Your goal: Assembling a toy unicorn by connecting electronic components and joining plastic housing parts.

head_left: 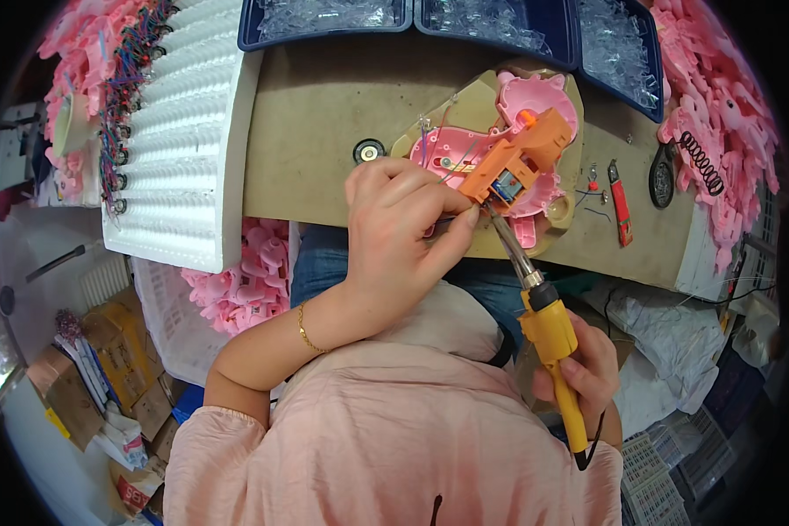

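My right hand (587,364) is wrapped round a yellow soldering iron (552,333), whose metal tip reaches up to an orange plastic housing (535,153). The housing has a small motor-like part (508,185) set in its opening. At its near edge, my left hand (403,228) is closed in a pinch; what lies between the fingertips is too small to make out. Beneath the housing is a pink plastic toy shell (451,145), its hollow side up, with thin wires (427,145) at its left part. The shell rests in a tan holder (572,167).
A small round speaker (369,151) lies left of the shell. On the right are a red utility knife (620,202), a black coil (701,163) and pink parts (728,131). Blue bins (412,28) of clear pieces line the back. A white foam tray (184,131) stands left.
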A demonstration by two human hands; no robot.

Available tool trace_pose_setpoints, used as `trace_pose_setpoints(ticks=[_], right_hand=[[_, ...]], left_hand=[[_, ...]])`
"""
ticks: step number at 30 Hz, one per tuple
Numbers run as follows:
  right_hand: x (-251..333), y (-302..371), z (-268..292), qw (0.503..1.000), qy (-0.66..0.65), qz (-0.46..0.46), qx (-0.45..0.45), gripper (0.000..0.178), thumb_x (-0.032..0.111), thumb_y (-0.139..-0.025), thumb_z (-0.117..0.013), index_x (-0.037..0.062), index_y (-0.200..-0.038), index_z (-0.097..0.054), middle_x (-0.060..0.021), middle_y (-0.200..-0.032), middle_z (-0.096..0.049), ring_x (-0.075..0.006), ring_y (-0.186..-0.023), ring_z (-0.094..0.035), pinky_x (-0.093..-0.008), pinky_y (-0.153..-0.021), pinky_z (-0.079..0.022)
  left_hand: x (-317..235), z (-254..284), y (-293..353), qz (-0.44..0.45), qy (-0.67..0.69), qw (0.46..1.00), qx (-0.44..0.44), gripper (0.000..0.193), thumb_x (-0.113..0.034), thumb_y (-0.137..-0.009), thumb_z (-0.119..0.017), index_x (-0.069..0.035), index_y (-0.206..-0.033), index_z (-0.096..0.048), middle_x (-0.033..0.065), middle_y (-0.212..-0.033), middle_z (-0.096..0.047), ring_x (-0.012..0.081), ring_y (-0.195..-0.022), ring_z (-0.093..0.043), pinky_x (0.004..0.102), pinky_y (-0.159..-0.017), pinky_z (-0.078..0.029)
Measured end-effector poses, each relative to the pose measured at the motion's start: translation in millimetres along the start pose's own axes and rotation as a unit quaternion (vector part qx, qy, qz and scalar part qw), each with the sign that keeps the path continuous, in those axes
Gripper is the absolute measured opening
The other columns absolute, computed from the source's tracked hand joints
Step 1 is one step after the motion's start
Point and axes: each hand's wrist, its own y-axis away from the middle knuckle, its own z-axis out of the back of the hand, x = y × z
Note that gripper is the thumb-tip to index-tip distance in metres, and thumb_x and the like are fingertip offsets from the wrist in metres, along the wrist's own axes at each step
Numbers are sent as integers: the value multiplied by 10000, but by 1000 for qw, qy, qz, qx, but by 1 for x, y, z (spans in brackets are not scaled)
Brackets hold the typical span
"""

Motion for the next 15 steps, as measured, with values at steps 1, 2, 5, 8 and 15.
trace_pose_setpoints(ticks=[1,2,5,8,15], right_hand=[[2,-1,4,990,-84,-103,46,503,116,-742,-593,-72,-1196,-486,-182,-932,-630,-273,-718,-629,-323,-584,-489],[3,-1,7,960,-167,-205,90,505,134,-737,-554,-93,-1185,-503,-155,-862,-642,-272,-703,-628,-323,-599,-488],[5,-4,2,953,-169,-221,119,510,194,-761,-531,-85,-1186,-498,-137,-804,-641,-289,-665,-625,-319,-607,-489],[6,-15,8,951,-191,-211,119,498,154,-747,-540,-73,-1189,-506,-130,-784,-642,-295,-639,-623,-312,-598,-491],[-2,-7,-9,995,-7,87,-56,529,81,-719,-723,13,-1167,-449,-260,-959,-613,-305,-671,-631,-341,-546,-499]], left_hand=[[-1,0,0,1,-2,1000,4,66,-133,-701,-682,-106,-715,-624,-7,-708,-574,205,-835,-503,364,-800,-318],[-1,0,-1,1,-5,1000,7,66,-133,-700,-682,-107,-715,-624,-7,-710,-575,205,-837,-503,365,-798,-318],[-1,-2,-1,2,-2,1000,2,70,-138,-700,-685,-107,-711,-623,-7,-709,-577,206,-839,-504,368,-795,-318],[0,-2,-1,-4,-6,1000,-5,73,-140,-699,-686,-105,-708,-623,-8,-704,-577,207,-838,-505,369,-794,-319],[-3,-2,-2,3,-10,1000,3,72,-143,-701,-685,-104,-704,-624,-7,-712,-581,209,-841,-508,368,-797,-319]])
